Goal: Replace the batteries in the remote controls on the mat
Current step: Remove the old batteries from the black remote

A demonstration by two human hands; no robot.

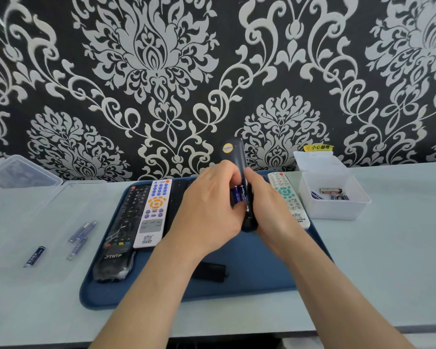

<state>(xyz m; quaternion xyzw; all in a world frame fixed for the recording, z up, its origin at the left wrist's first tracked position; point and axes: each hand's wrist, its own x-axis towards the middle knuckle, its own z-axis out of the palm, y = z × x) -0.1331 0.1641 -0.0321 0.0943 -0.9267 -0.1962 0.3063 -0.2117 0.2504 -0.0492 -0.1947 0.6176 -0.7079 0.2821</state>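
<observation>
Dark remote (233, 152) sits between my hands, back up, long axis near to far; left hand (209, 207) and right hand (269, 205) both grip it, batteries (239, 195) nearer my left.

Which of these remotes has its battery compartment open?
The dark remote held between left hand and right hand, blue batteries showing; others lie buttons-up on the mat.
</observation>
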